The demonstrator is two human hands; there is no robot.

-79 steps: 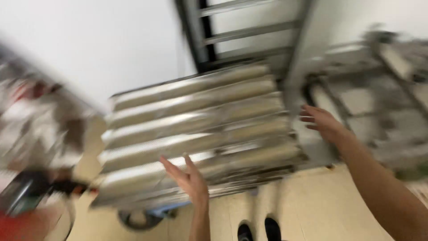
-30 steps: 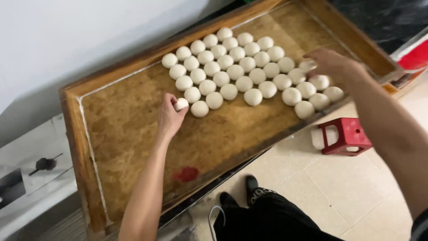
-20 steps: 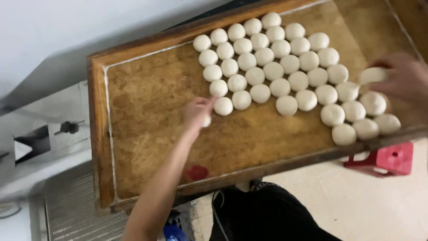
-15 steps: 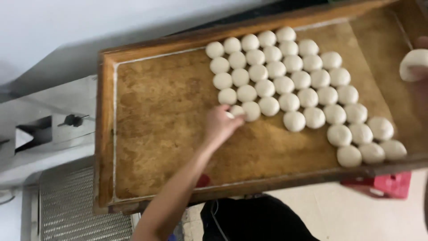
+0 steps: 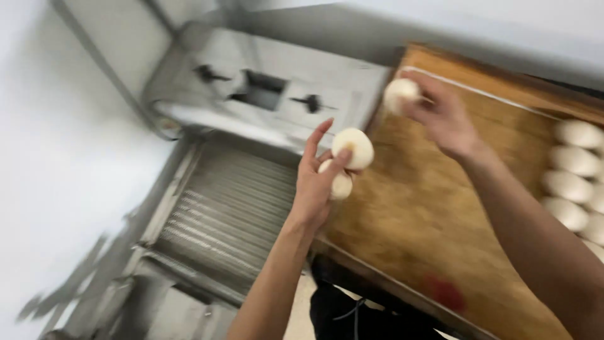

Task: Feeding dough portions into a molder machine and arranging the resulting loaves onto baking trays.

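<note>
Left hand (image 5: pixel 316 182) at frame centre, palm turned up and rightward, forearm rising from the bottom edge – thumb and fingers clamped on two dough balls: the upper dough ball (image 5: pixel 353 148) pinched at the fingertips, the lower dough ball (image 5: pixel 338 184) tucked against the palm, index finger sticking up free. Right hand (image 5: pixel 443 116) in the upper middle, arm running in from the lower right corner, fingers curled shut around a third dough ball (image 5: pixel 401 94) over the near-left corner of the wooden tray (image 5: pixel 434 220). Rows of more dough balls (image 5: pixel 576 173) lying at the right edge of the frame, well apart from both hands. Grey metal machine (image 5: pixel 277 94) with a ribbed conveyor belt (image 5: pixel 226 214) filling the left half, just beside the tray; heavy motion blur throughout. Best handled lightly – soft dough likely to dent under a hard pinch, so cradling from below rather than squeezing, and keeping the two balls in the left hand from pressing together and sticking. Wrists relaxed, elbows low.
</note>
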